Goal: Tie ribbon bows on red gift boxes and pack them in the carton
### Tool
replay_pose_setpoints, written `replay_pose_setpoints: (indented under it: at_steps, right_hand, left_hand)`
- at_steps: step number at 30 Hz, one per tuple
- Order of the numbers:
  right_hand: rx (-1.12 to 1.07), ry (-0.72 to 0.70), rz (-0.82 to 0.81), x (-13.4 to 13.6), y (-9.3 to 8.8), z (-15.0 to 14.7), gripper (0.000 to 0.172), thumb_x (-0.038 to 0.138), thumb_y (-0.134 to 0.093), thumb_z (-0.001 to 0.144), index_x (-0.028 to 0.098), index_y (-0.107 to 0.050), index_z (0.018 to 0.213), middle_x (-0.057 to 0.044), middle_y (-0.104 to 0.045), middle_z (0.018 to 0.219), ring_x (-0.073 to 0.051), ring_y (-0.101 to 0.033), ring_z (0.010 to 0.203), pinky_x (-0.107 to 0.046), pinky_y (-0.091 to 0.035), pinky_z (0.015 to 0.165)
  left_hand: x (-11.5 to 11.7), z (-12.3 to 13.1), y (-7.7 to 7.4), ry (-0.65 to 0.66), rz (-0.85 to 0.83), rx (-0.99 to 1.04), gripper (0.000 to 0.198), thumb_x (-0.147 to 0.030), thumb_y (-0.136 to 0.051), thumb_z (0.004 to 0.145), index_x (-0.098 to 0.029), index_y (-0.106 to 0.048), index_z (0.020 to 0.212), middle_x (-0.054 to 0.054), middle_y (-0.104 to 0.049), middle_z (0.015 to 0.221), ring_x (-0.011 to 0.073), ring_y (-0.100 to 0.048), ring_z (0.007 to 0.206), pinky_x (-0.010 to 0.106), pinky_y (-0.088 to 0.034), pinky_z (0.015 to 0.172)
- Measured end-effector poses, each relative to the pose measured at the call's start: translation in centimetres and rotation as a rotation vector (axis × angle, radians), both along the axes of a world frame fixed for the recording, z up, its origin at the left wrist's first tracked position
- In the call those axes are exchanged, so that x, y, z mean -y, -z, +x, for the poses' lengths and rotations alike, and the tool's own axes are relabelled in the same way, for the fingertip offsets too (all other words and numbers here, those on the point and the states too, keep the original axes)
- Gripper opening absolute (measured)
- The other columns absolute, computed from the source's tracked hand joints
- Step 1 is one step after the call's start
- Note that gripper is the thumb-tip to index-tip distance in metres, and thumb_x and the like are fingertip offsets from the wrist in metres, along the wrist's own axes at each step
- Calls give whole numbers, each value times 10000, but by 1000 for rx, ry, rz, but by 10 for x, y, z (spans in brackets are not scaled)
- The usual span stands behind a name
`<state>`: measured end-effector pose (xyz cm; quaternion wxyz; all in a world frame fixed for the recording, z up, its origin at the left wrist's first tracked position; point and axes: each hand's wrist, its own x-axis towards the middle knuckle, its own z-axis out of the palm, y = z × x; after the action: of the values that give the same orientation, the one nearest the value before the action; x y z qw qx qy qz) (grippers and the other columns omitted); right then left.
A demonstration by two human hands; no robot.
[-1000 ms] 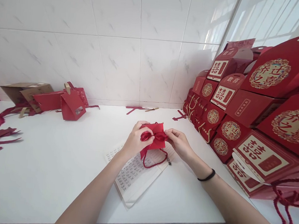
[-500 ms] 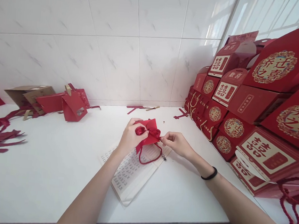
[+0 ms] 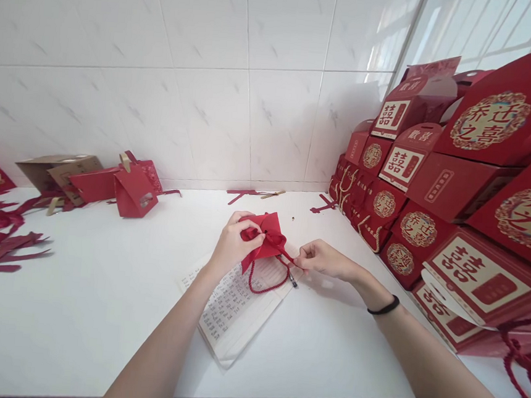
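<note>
A small red box (image 3: 270,223) sits over an open notebook (image 3: 236,326) with handwriting on its pages. A dark red ribbon (image 3: 275,239) is tied across it in a bow. My left hand (image 3: 238,240) pinches the ribbon's loop at the left side of the bow. My right hand (image 3: 320,258) is closed on a ribbon end, pulled out to the right of the box. A twisted red cord handle (image 3: 267,291) hangs in a loop toward me over the notebook. A pen (image 3: 292,280) lies partly hidden beside the cord.
Red gift boxes (image 3: 443,186) are stacked high along the right side. Small red bags (image 3: 136,191) and a brown box (image 3: 63,172) stand at the back left. Dark red ribbons (image 3: 5,253) lie heaped at the far left, with ribbon scraps (image 3: 242,193) near the tiled wall.
My right hand has moved slightly right and down, drawing the ribbon end farther from the bow. The right loop looks smaller. My left hand has stayed at the bow.
</note>
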<state>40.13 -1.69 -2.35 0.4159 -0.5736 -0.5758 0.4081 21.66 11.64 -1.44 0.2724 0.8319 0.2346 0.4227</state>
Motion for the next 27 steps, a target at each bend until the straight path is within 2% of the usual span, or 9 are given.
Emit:
replay_pose_setpoints:
  at_steps: [3,5,8,10,12,17,21,24,27]
  right_hand:
    - [75,-100,-46,1,0,2,248,284,-576,707,188,-496,493,12,-548,498,-103,-437,463,-230,-300,448]
    - [122,-85,-33,-1,2,2,276,330,-596,731,181,-522,512,-1,-567,528,-111,-453,483,-236,-326,465]
    - [159,160,206,-4,5,-1,291,442,-636,747,179,-574,637,-25,-608,668,-156,-536,627,-269,-418,572]
    - [157,303,382,-6,6,-6,285,468,-641,755,187,-597,752,-35,-610,771,-179,-559,732,-297,-451,652]
    - [134,315,459,-7,6,-12,278,470,-629,774,196,-620,818,-51,-605,848,-190,-566,797,-319,-466,702]
    - [52,252,425,-6,8,-26,278,460,-682,723,192,-613,741,-43,-588,844,-177,-569,757,-319,-486,691]
    - [-106,268,375,-7,8,-29,323,491,-670,716,192,-547,701,-20,-611,731,-165,-582,665,-313,-491,648]
    - [-167,325,409,-7,6,-30,323,480,-669,707,198,-514,683,-10,-606,654,-162,-578,620,-304,-488,617]
    - [-171,361,424,-7,4,-31,291,443,-660,704,203,-498,670,-1,-588,614,-149,-556,576,-292,-474,584]
  left_hand:
    - [2,0,-1,10,8,-3,29,-206,-639,713,-196,-636,686,46,-539,1089,186,-569,1034,340,-471,926]
    - [0,-1,-1,-14,3,18,36,-204,-633,716,-199,-629,680,46,-543,1064,195,-552,1069,352,-453,954]
    - [-2,-3,-1,-35,-24,48,32,-216,-623,726,-206,-624,696,47,-545,1036,205,-531,1106,369,-443,965]
    - [-2,-3,0,-5,-30,35,32,-226,-621,730,-206,-626,706,51,-541,1061,208,-521,1125,377,-436,973]
    - [1,-3,0,43,-16,8,34,-229,-616,735,-205,-629,716,56,-529,1111,207,-518,1131,384,-426,987]
    - [10,-2,0,114,31,-10,38,-228,-600,755,-200,-623,745,74,-514,1182,218,-506,1153,402,-424,995]
    - [12,-1,3,183,39,12,143,-186,-561,770,-215,-599,905,85,-488,1280,241,-434,1254,438,-401,1019]
    - [13,3,11,149,-17,105,216,-194,-528,802,-225,-520,1015,90,-467,1316,219,-426,1270,422,-422,1002]
    - [16,8,19,95,-58,194,170,-219,-511,826,-224,-469,991,96,-455,1311,203,-437,1260,376,-468,947]
